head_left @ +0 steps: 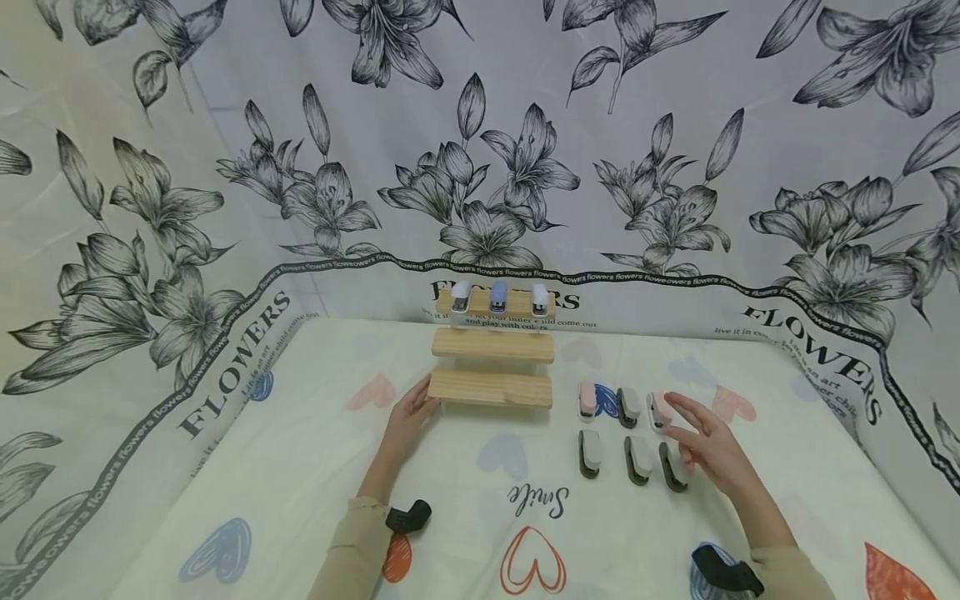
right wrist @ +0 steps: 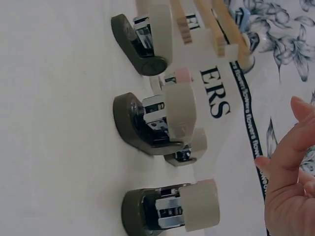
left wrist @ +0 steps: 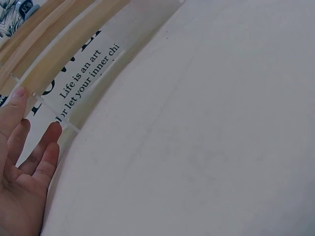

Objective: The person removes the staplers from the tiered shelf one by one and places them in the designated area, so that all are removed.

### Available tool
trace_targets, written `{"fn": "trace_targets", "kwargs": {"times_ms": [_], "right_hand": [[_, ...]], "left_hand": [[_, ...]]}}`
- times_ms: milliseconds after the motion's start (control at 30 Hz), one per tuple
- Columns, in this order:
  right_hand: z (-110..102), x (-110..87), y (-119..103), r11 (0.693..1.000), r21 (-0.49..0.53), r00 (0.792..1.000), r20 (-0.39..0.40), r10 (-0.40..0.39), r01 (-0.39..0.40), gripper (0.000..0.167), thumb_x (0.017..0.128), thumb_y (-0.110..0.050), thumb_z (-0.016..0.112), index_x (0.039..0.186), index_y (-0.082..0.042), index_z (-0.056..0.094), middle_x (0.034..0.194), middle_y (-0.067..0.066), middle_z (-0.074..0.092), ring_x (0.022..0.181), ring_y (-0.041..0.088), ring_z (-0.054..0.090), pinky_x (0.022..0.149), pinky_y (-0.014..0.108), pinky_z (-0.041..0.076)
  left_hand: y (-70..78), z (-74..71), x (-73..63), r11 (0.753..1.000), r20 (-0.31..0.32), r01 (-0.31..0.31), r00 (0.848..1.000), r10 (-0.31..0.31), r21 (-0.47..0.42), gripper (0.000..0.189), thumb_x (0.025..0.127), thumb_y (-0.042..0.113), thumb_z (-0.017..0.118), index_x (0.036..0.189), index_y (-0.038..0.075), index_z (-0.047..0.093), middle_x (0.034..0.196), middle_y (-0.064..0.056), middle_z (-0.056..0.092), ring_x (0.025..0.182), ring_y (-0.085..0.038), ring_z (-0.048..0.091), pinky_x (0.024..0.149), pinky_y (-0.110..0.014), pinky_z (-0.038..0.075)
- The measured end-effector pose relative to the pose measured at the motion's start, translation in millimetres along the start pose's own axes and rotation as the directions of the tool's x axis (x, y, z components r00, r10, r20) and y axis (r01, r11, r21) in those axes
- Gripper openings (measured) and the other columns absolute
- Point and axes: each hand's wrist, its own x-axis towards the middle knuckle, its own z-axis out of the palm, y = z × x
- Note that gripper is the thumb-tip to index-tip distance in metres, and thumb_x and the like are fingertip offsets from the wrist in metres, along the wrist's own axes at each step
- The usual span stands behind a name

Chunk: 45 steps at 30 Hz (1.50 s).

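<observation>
A tiered wooden display shelf (head_left: 491, 387) with clear supports stands at the middle back. My left hand (head_left: 408, 417) holds the left end of its lowest plank; in the left wrist view the thumb (left wrist: 18, 101) lies against the wood. On the top tier sit a blue stapler (head_left: 498, 297) and two pale staplers. To the shelf's right, several small staplers stand in two rows, among them a pink one (head_left: 660, 411) and a grey-white one (head_left: 672, 467). Beside these two hovers my right hand (head_left: 708, 446), fingers loosely spread and nothing in them. The right wrist view shows dark-based staplers (right wrist: 155, 120) close up.
A white cloth (head_left: 450, 517) printed with hearts and words covers the table. Behind it hangs a flower-printed curtain (head_left: 487, 167), close to the shelf's back. Black straps (head_left: 408, 517) sit at both wrists.
</observation>
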Motion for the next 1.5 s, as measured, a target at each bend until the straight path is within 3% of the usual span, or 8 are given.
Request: {"fn": "trace_targets", "kwargs": {"times_ms": [300,533,700,933,1133,1500], "right_hand": [[11.7,29.9,-22.1,0.999,0.004,0.999,0.021,-0.038,0.037,0.056,0.091,-0.004,0.051,0.139,0.001,0.022,0.143,0.026,0.008,0.046,0.006,0.042,0.039,0.018,0.04],[21.1,50.4,-32.1,0.999,0.012,0.999,0.034,-0.037,0.037,0.054,0.091,-0.007,0.053,0.139,-0.007,0.028,0.145,0.022,0.01,0.046,0.006,0.043,0.037,0.019,0.038],[26.3,64.6,-44.4,0.999,0.031,0.999,0.042,-0.015,0.014,0.057,0.091,-0.008,0.053,0.14,-0.005,0.025,0.146,0.02,0.009,0.045,0.008,0.042,0.037,0.019,0.038],[35.0,90.4,-54.4,0.999,-0.038,0.997,0.07,0.03,-0.028,0.062,0.09,-0.01,0.054,0.142,-0.006,0.02,0.147,0.014,0.011,0.045,0.011,0.041,0.042,0.022,0.04],[45.0,116.0,-61.2,0.99,-0.141,0.993,0.118,0.015,0.002,0.064,0.088,-0.017,0.059,0.141,-0.008,0.025,0.146,0.01,0.016,0.045,0.014,0.042,0.043,0.026,0.041],[68.6,143.3,-72.9,0.993,-0.11,0.995,0.097,-0.034,0.044,0.063,0.088,-0.015,0.059,0.14,-0.007,0.026,0.145,0.01,0.02,0.047,0.013,0.043,0.045,0.025,0.042]], "left_hand": [[0.9,-2.7,-0.8,1.0,-0.014,-0.015,1.0,0.015,0.011,0.056,0.088,0.023,0.058,0.136,0.005,0.036,0.136,-0.008,0.038,0.118,-0.023,0.042,0.091,-0.026,0.039],[-2.9,-1.3,-0.9,1.0,-0.006,-0.015,1.0,0.015,-0.012,0.056,0.088,0.022,0.058,0.136,0.004,0.036,0.137,-0.009,0.036,0.116,-0.026,0.044,0.09,-0.028,0.041],[-2.5,1.1,-2.1,1.0,0.004,0.0,1.0,0.0,-0.027,0.056,0.088,0.023,0.058,0.137,0.006,0.036,0.137,-0.005,0.036,0.114,-0.023,0.046,0.091,-0.026,0.04],[16.0,2.4,-7.7,0.999,0.013,0.04,0.999,-0.04,-0.023,0.052,0.09,0.014,0.056,0.136,0.003,0.035,0.136,-0.01,0.037,0.113,-0.029,0.046,0.091,-0.03,0.04],[28.1,3.4,-12.4,0.998,0.026,0.061,0.998,-0.061,0.0,0.052,0.091,0.011,0.054,0.137,0.001,0.033,0.136,-0.01,0.036,0.114,-0.028,0.046,0.091,-0.03,0.04],[23.5,1.6,-7.7,0.998,0.027,0.044,0.999,-0.042,-0.052,0.052,0.09,0.013,0.054,0.136,0.0,0.033,0.135,-0.013,0.037,0.111,-0.028,0.048,0.089,-0.027,0.042]]}}
